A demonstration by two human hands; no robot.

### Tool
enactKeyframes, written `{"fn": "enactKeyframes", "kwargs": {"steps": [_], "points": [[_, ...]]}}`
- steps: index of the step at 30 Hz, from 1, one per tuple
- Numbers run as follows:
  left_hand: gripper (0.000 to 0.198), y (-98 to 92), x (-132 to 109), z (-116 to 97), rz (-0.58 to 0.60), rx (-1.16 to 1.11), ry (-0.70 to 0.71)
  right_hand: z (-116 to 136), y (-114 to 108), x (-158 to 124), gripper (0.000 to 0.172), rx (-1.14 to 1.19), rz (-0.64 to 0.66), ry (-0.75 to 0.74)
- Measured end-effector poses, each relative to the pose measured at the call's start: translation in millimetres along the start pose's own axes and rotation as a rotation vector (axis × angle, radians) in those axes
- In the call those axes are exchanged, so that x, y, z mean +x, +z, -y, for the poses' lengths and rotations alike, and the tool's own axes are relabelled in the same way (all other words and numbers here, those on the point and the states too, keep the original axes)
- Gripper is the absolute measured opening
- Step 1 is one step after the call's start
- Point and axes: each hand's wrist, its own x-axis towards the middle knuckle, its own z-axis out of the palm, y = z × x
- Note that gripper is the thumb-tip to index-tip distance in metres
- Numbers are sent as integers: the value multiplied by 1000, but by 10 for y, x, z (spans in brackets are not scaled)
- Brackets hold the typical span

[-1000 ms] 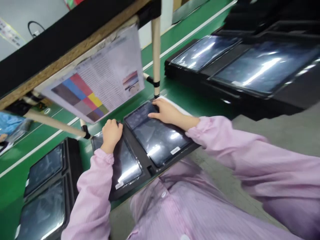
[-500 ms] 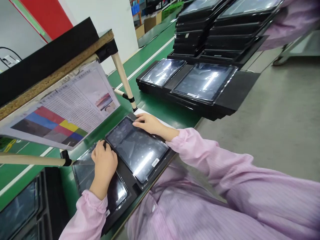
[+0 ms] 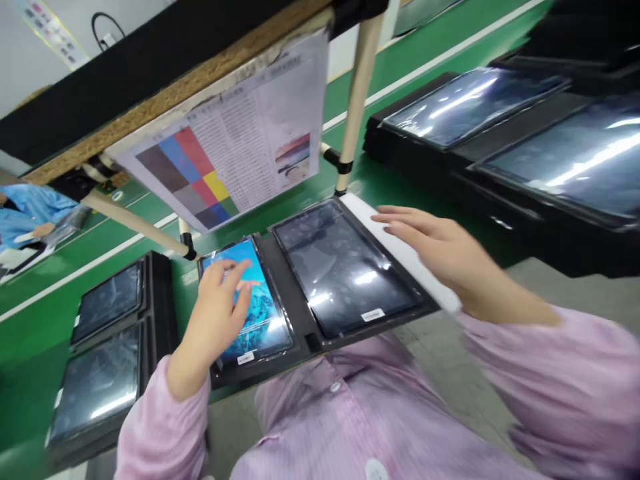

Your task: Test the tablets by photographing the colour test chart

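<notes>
A black tray in front of me holds two bagged tablets side by side. The left tablet shows a lit blue picture; my left hand hovers over it with fingers spread, fingertips at or near the screen. The right tablet is dark. My right hand floats open, fingers stretched flat, above the tray's right edge and a white strip beside it. Neither hand holds anything.
A colour-chart sheet hangs from a wooden shelf on cream posts. More black trays of dark tablets lie at the left and right on the green bench. A person in blue works far left.
The left tablet's screen has lit up blue. My left hand has opened over it, and my right hand has lifted off the right tablet's top corner to hover further right.
</notes>
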Motion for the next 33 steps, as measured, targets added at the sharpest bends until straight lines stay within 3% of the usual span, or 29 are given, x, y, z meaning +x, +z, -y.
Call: {"fn": "enactKeyframes", "kwargs": {"steps": [4,7,9,12,14,16,18,20,24,28,30,33], "points": [[36,-305,-836,69,231,31,14,10,-280,-347,33,-370,303,-484],[45,-325,-1276,82,298,50,-35,-24,-285,-491,34,-533,407,-665],[46,-274,-1395,110,295,35,-65,-53,-211,-491,35,-577,458,-729],[39,-131,-1282,213,266,25,-113,-99,-36,-314,35,-631,461,-789],[37,-17,-1065,327,195,61,-173,-103,88,-111,42,-682,393,-743],[41,72,-829,442,57,140,-285,-75,171,90,52,-711,253,-602],[50,113,-664,508,-100,186,-380,-44,172,223,63,-669,130,-461],[54,108,-623,506,-204,140,-385,-62,83,260,68,-562,82,-412],[51,77,-850,436,-219,4,-342,-382,-205,105,65,-467,121,-337],[52,162,-1173,476,-177,-87,-462,-924,-374,-168,68,-737,134,59],[59,248,-1300,506,-167,-228,-548,-1154,-416,-291,71,-849,140,174],[69,406,-1446,486,-183,-501,-661,-1384,-486,-398,73,-830,78,68]]}}
